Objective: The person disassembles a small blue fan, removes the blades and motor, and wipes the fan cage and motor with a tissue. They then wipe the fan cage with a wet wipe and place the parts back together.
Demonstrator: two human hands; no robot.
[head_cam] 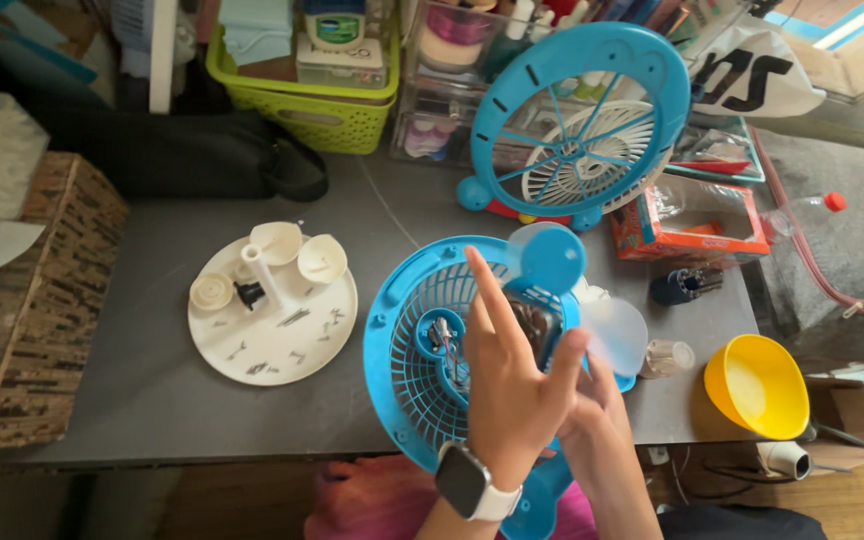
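Note:
A blue fan back grille (407, 375) with its motor (442, 335) exposed lies tilted over the table's front edge. A blade wheel with a blue blade (549, 256) and translucent blades (617, 335) sits at its centre. My left hand (512, 385), wearing a white watch, hovers over the motor with index finger and thumb spread apart. My right hand (602, 435) lies just behind and below it, fingers reaching toward the translucent blade; its grip is hidden by the left hand.
A white round base (252, 345) holds loose screws and small white caps. The blue front grille (577, 110) stands upright at the back. A yellow bowl (757, 385), an orange box (687, 235), a green basket (312, 105) and a woven box (27, 300) ring the grey table (152, 390).

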